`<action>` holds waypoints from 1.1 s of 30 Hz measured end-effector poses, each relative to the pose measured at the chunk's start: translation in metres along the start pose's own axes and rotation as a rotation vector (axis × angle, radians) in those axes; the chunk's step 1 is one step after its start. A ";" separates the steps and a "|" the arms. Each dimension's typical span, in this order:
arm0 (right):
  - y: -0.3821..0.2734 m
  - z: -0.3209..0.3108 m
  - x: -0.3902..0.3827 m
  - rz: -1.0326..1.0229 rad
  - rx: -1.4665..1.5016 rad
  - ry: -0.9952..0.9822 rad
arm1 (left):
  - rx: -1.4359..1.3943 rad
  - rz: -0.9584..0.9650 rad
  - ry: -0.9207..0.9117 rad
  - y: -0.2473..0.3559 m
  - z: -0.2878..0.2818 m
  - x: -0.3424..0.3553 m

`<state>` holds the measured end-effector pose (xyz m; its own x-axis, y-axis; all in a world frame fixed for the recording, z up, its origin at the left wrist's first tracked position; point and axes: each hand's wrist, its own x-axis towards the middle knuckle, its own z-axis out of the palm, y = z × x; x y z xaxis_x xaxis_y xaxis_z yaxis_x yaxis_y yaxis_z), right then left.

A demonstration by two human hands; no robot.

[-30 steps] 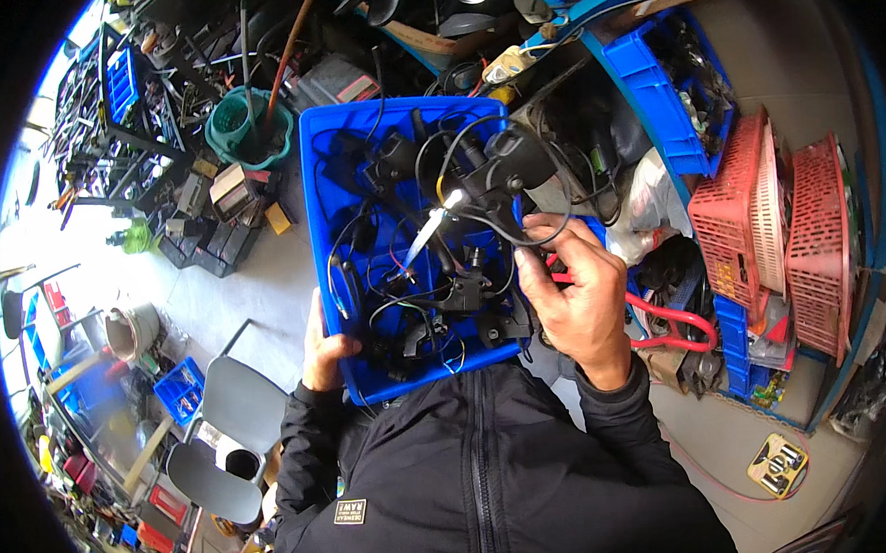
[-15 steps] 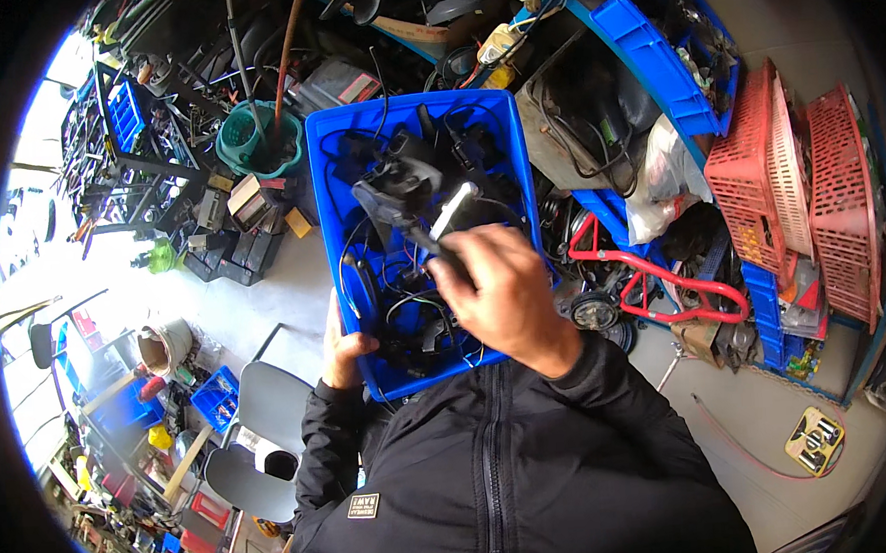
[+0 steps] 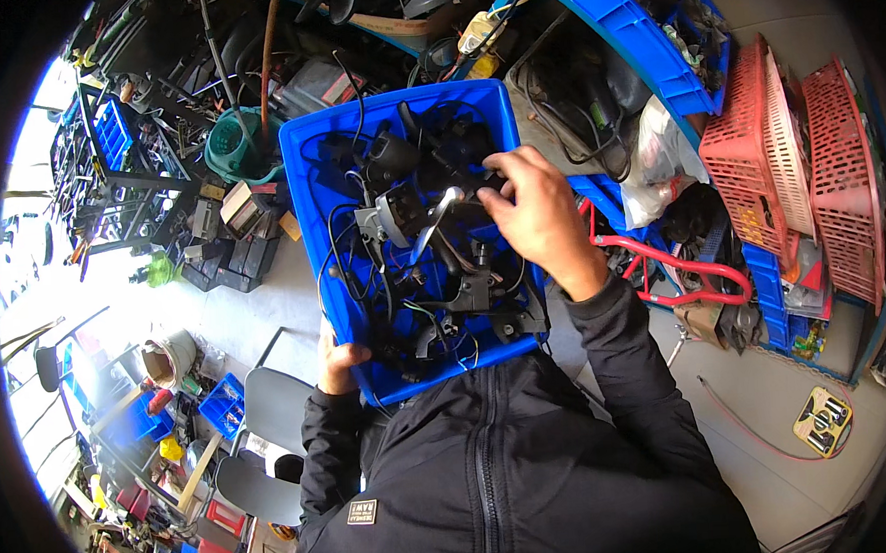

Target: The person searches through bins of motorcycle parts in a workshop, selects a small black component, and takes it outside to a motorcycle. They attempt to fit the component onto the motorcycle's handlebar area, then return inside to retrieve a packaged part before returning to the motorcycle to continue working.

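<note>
My left hand [image 3: 340, 362] grips the lower left side of a blue plastic bin [image 3: 313, 223], fingers hidden behind its wall. The bin holds several black parts with levers, cables and wires. My right hand [image 3: 535, 207] is in the upper right of the bin, its thumb and index finger closed on a black part [image 3: 485, 184], largely hidden. Just left of those fingers is a shiny silver lever [image 3: 435, 220]; a grey-and-black fitting [image 3: 385, 219] lies left of that.
Red tubular frame [image 3: 714, 280] and pink perforated baskets [image 3: 743, 161] stand at the right; another blue bin [image 3: 631, 36] is above. A grey chair [image 3: 269, 406], teal bucket [image 3: 230, 132], tangled metal tools and batteries [image 3: 252, 254] crowd the left. A yellow tool case [image 3: 821, 422] lies lower right.
My right hand moved over the bin's middle, then up and to the right. The part held aloft earlier is now down among the others. The bin shifted slightly left and up in view.
</note>
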<state>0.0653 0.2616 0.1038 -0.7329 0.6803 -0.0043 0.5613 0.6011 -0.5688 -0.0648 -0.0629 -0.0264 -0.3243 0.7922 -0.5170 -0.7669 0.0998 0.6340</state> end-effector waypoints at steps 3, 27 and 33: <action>-0.005 0.010 -0.011 -0.034 -0.226 0.027 | -0.029 0.006 0.037 0.001 0.004 -0.004; 0.004 -0.099 -0.033 0.019 1.438 0.254 | -0.002 -0.067 0.027 -0.003 -0.005 0.005; 0.011 -0.119 -0.026 -0.139 1.791 -0.067 | -0.027 0.012 0.051 -0.003 0.006 0.006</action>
<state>0.1366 0.3003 0.1951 -0.7720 0.6257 0.1124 -0.5215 -0.5222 -0.6747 -0.0617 -0.0548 -0.0281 -0.3610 0.7613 -0.5386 -0.7769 0.0740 0.6253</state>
